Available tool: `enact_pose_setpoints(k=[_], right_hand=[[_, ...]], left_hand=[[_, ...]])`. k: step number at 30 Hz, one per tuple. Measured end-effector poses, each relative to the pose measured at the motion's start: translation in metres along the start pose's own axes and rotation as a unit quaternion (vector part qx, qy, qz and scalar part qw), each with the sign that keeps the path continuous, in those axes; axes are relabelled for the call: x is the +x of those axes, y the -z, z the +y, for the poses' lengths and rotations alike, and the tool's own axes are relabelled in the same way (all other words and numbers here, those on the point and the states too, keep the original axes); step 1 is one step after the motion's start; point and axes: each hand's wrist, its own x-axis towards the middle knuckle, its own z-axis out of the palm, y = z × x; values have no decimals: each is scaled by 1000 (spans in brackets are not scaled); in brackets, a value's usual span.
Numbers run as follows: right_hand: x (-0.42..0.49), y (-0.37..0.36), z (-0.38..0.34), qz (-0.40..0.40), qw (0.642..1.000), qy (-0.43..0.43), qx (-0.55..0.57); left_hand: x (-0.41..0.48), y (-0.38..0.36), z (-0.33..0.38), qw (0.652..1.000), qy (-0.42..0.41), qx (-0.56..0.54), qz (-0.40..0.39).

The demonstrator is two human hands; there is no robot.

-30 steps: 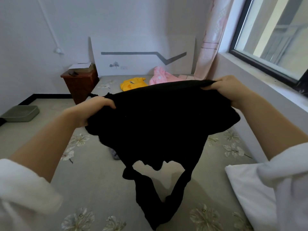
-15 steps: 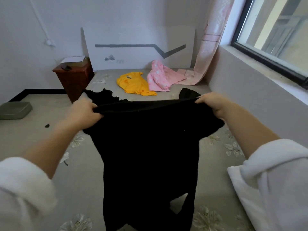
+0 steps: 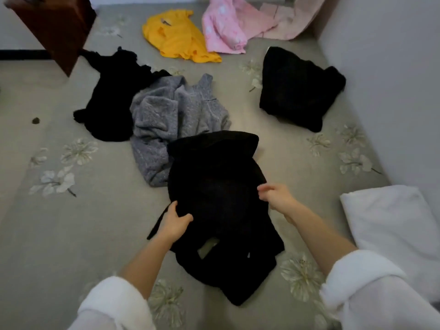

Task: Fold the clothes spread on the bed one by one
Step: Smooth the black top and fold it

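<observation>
A black garment [image 3: 219,186] lies bunched on the bed [image 3: 71,234] right in front of me. My left hand [image 3: 175,222] grips its left edge, thumb on top of the cloth. My right hand [image 3: 277,197] pinches its right edge with curled fingers. Beyond it lie a crumpled grey garment [image 3: 176,117], another black garment [image 3: 112,98] to the left, a folded black one [image 3: 297,89] to the right, a yellow top [image 3: 178,36] and a pink garment [image 3: 226,27] at the far end.
A white pillow [image 3: 392,234] lies at the right, against the grey wall [image 3: 392,79]. A brown wooden stand [image 3: 54,29] sits at the far left bed edge. A pale pink curtain [image 3: 292,22] trails onto the bed at the back.
The black garment was held up in the air by both hands; now it lies on the bed, with both hands lower at its sides. My view has tilted down.
</observation>
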Motion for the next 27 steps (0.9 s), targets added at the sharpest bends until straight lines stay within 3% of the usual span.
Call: enact_pose_setpoints(k=[3,6,8,10,11,12,14,16,18,23,25,27], right_hand=[[3,-29,67,-42,990,-131,-42],[-5,-38,109,11,980,-166,-111],[-13,-49,124,32,980,-186,-61],[-32,-65,141,6,962,-263,77],[-34,-70,141,-21,948,-299,110],[-27,-100,176,-46,933,-342,104],[-15,-115,208,5,918,-372,138],[-2,-99,212,92,888,-337,300],[17,-67,199,174,862,-302,369],[46,25,143,342,855,-200,335],[53,49,119,362,852,-126,355],[62,53,105,367,876,-15,312]], left_hand=[[2,-22,-57,990,124,7,66],[-7,-33,-70,973,201,-80,76],[-13,-44,-69,965,220,-143,25],[-22,-52,-74,955,223,-195,4],[-19,-54,-72,950,227,-213,16],[-6,-69,-116,942,259,-211,25],[4,-77,-146,923,290,-243,76],[7,-66,-145,890,259,-354,124],[17,-44,-135,861,220,-428,162],[38,30,-113,831,139,-470,265],[52,62,-107,836,71,-433,329],[62,83,-100,852,-31,-354,386]])
